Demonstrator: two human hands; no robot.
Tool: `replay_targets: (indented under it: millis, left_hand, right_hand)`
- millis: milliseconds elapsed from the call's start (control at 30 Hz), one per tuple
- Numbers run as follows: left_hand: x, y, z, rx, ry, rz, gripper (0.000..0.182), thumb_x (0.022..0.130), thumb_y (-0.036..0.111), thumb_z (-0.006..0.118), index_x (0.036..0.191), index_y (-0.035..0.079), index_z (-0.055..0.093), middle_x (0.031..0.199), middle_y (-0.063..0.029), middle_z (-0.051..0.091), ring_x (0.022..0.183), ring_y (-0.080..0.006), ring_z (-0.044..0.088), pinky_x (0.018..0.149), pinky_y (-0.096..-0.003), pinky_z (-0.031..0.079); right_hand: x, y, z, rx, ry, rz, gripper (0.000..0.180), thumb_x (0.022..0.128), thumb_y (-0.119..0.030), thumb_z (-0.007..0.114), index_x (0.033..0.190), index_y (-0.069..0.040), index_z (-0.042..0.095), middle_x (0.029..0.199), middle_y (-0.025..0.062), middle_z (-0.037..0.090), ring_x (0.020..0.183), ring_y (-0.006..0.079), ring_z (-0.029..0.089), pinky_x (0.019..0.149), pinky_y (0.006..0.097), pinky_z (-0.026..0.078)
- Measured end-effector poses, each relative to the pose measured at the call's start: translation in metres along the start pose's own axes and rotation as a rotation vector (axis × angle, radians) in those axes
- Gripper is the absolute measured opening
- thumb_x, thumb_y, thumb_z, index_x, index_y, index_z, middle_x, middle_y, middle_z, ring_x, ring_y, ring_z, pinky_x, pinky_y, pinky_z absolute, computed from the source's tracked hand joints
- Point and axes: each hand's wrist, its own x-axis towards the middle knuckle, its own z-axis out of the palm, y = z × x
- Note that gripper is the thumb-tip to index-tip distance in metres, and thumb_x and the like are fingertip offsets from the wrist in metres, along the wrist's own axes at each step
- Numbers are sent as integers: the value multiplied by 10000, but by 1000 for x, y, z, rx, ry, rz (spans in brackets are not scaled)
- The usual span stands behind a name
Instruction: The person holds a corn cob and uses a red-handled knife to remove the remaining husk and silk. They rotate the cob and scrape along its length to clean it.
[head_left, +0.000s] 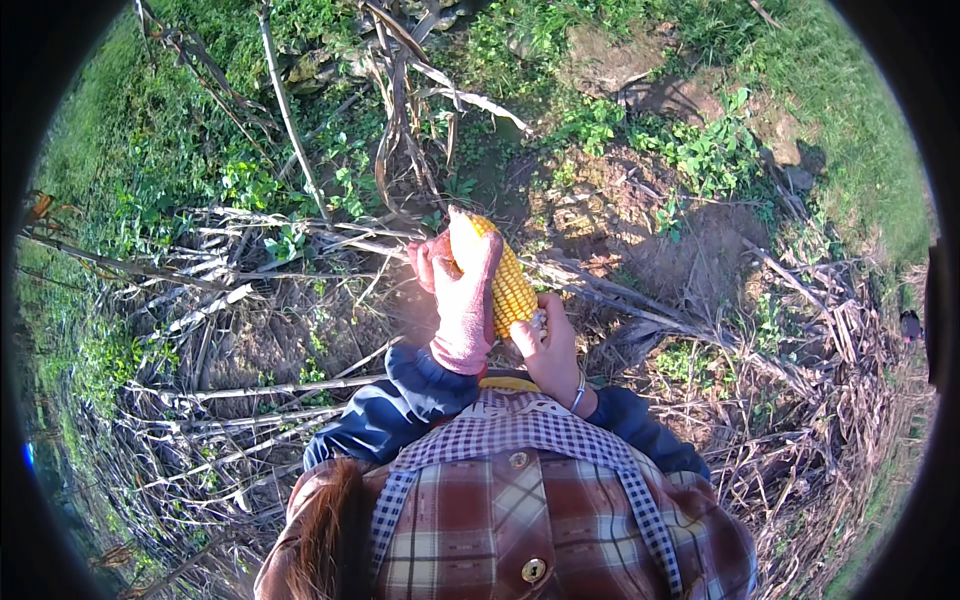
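Observation:
A husked ear of yellow corn (513, 292) is held in front of my chest, tilted, with its pointed tip towards the upper left. My left hand (463, 289), in a pinkish knitted glove with darker fingers, grips the upper part of the ear. Bare, with a bracelet (580, 391) at the wrist, my right hand (549, 349) holds the lower end, thumb and fingers around its base. The kernels are bare of husk along the side that shows. Part of the ear is hidden by the glove, and strong sunlight washes out its tip.
Dry corn stalks (247, 391) lie across the ground at the left, and more (645, 304) lie at the right. An upright dry stalk (289, 112) and withered leaves (397, 112) stand ahead. Green weeds (712, 154) grow on bare soil (694, 232) beyond.

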Motion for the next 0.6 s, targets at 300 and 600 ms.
replay_targets:
  millis: [300, 600]
  left_hand:
    - [9, -7, -1, -845, -382, -408, 412, 863, 132, 688, 1245, 51, 555, 1109, -29, 555, 1104, -145, 480, 1061, -353, 311]
    - [-6, -5, -1, -586, -271, -250, 534, 841, 151, 710, 1333, 73, 519, 1376, -109, 431, 1418, -236, 86, 1167, -366, 101]
  right_hand:
    - [-2, 27, 8, 842, -98, 435, 587, 1020, -502, 317, 1263, 4, 489, 1084, 106, 654, 834, 161, 664, 713, 281, 537]
    - [4, -31, 0, 744, -86, 270, 525, 1047, -422, 271, 1261, -1, 498, 1158, 134, 643, 986, 197, 664, 821, 327, 545]
